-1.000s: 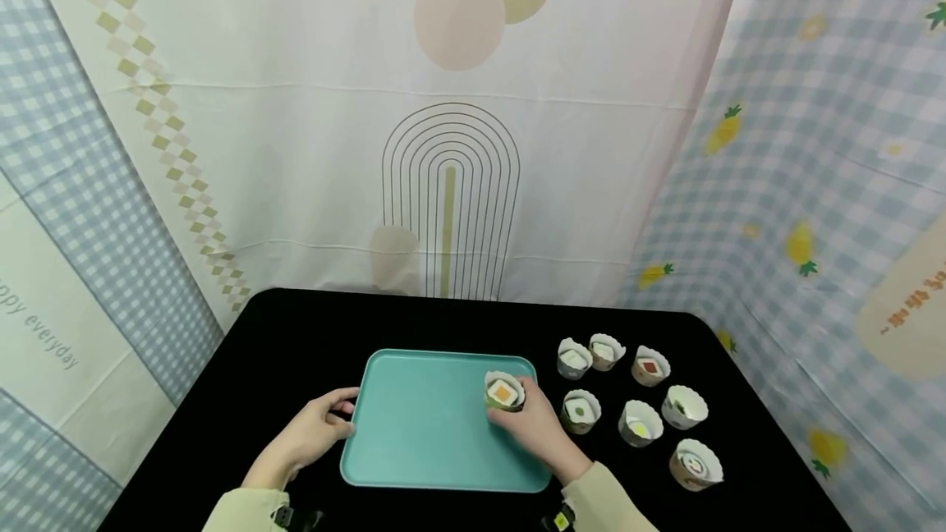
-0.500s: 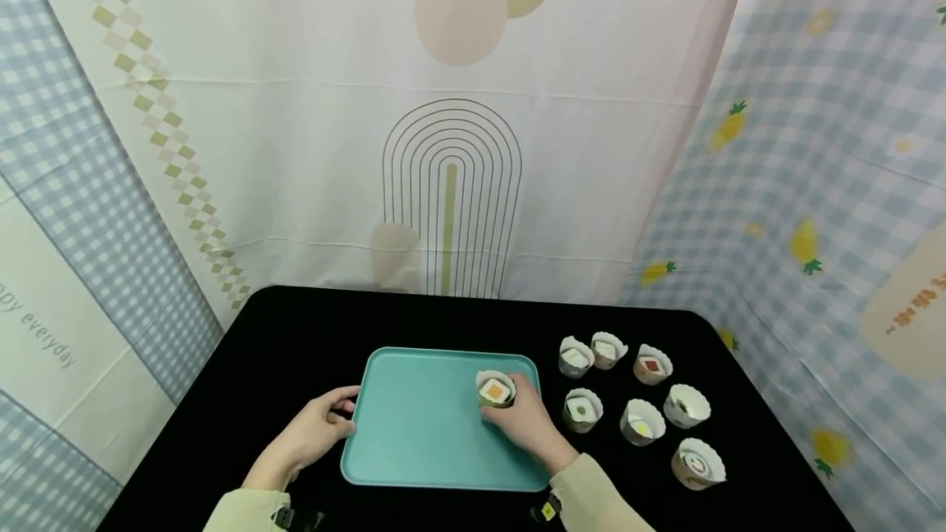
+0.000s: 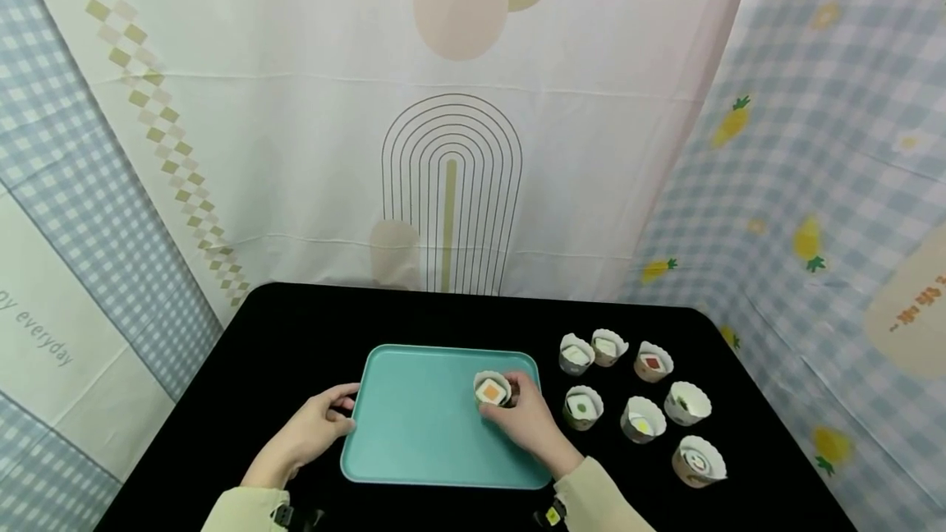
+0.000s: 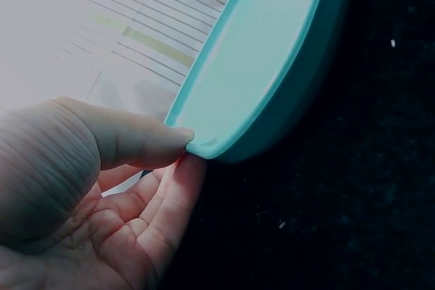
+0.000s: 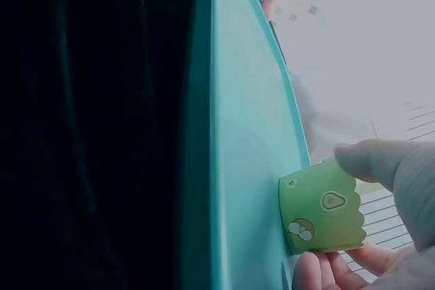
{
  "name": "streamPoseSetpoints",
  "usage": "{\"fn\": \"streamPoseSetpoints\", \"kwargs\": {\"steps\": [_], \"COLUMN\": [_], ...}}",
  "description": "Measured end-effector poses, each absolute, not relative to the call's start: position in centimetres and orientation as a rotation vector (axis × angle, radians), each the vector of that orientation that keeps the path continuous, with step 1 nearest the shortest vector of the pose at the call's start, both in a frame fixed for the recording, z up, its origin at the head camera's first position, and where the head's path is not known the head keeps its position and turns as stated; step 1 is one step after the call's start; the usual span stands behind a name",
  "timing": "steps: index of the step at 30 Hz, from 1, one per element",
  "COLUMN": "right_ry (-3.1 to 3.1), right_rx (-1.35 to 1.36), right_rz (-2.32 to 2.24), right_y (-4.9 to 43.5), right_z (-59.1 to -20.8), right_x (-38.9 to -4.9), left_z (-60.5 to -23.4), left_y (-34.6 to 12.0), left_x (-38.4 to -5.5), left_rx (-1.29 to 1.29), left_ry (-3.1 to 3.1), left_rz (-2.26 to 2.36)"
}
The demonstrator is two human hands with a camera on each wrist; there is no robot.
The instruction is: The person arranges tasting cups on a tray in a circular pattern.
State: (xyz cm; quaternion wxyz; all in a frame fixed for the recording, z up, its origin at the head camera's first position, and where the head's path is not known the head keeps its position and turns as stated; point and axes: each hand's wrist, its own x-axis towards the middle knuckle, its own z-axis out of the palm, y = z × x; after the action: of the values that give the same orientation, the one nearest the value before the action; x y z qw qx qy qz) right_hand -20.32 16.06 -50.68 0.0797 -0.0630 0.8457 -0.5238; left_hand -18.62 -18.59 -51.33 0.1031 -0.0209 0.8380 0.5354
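Note:
A turquoise tray [image 3: 421, 425] lies on the black table, and my left hand [image 3: 319, 427] pinches its left rim. The left wrist view shows the thumb [image 4: 146, 142] on the rim with fingers beneath. Over the right part of the tray, my right hand [image 3: 528, 417] holds a paper baking cup [image 3: 491, 390] between thumb and fingers. That cup is green outside with an avocado print, clear in the right wrist view [image 5: 323, 205], and holds a white square piece with an orange centre. Its base is at the tray surface; whether it touches I cannot tell.
Several similar paper cups stand right of the tray, among them one with a green-dotted piece [image 3: 583, 408], one with a red-centred piece [image 3: 654, 362] and one nearest the front [image 3: 698, 460]. Printed curtains [image 3: 318, 146] hang behind and beside the black table [image 3: 296, 327].
My right hand has moved the green paper cup slightly left over the tray, then nearly stopped. My left hand keeps its place on the rim. The head view has shifted a little.

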Motion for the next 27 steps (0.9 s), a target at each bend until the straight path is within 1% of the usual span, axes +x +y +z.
{"fn": "streamPoseSetpoints", "kwargs": {"steps": [10,21,27], "right_ry": [2.549,2.55,2.588], "right_rx": [-0.089,-0.053,0.019], "right_rz": [-1.651,-1.747,-1.762], "right_y": [15.2,13.1,12.1], "right_z": [-50.8,-50.7,-50.7], "right_x": [-20.3,-21.7,-22.3], "left_z": [-51.4,-51.4,-51.3], "left_y": [-18.7,-18.7,-18.7], "left_x": [-18.6,-18.6,-18.5], "left_rx": [-0.055,-0.053,-0.054], "left_ry": [2.471,2.461,2.447], "left_rz": [1.569,1.578,1.592]}}
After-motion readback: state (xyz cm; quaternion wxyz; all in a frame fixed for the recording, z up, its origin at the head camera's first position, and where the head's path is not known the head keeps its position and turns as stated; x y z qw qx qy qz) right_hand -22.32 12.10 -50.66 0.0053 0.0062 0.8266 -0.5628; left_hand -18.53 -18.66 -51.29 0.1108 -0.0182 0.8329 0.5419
